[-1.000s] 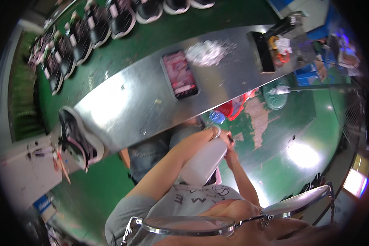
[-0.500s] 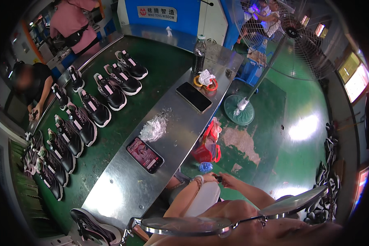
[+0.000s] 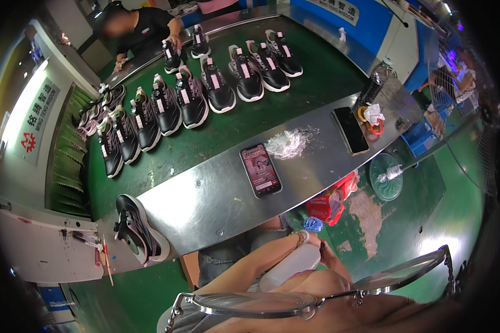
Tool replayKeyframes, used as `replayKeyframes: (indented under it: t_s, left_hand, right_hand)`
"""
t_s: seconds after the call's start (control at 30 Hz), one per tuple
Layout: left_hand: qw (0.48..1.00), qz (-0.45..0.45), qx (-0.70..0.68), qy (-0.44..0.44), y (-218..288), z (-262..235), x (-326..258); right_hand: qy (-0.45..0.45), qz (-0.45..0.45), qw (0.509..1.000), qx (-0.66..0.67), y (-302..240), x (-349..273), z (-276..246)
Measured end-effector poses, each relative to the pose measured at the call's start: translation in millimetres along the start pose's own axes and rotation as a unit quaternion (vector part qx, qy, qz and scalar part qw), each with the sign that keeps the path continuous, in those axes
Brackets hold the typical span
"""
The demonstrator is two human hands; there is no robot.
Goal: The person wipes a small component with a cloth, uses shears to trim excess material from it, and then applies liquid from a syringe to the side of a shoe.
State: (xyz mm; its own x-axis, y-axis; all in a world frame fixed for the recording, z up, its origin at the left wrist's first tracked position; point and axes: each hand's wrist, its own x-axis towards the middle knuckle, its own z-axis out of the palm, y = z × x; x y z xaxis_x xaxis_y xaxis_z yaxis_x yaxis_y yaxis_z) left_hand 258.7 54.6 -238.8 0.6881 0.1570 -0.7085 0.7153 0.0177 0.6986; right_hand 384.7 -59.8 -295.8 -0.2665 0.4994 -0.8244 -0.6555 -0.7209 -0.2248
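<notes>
Below the near edge of the steel table [image 3: 216, 202], both my hands are on a white plastic bottle [image 3: 289, 267] held over my lap. My left hand [image 3: 310, 240], with a beaded bracelet on its wrist, grips the bottle near its top. My right hand [image 3: 326, 256] closes on the same end from the right side. A small blue object [image 3: 313, 224] shows just above the hands; I cannot tell if it is the bottle's cap. The rim of my glasses [image 3: 316, 299] crosses the lower part of the view.
On the table lie a phone with a lit pink screen [image 3: 260, 170], a dark phone [image 3: 350, 130] and crumpled clear plastic [image 3: 288, 144]. Several black-and-pink sneakers [image 3: 216, 89] line the green belt; one sneaker [image 3: 136, 228] sits at the table's left end. A person in black [image 3: 144, 28] works at the far side.
The view has swung round, so the table and the shoe rows now lie across the upper part. Both hands have stayed on the white bottle near my lap.
</notes>
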Motion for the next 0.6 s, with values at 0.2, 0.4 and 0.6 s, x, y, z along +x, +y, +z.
replayKeyframes:
  t_s: [0.2, 0.4, 0.6]
  left_hand:
    - [1.000, -0.009, 0.014, -0.021, 1, 3, 0]
    - [0.999, 0.007, -0.024, -0.034, 20, -7, -19]
    - [0.998, 0.017, -0.026, 0.056, -4, 6, -16]
  right_hand:
    - [0.038, -0.139, 0.989, -0.028, 3, 5, -4]
    - [0.097, -0.248, 0.959, -0.095, -15, 15, -51]
    - [0.127, -0.146, 0.969, -0.154, -49, 4, -21]
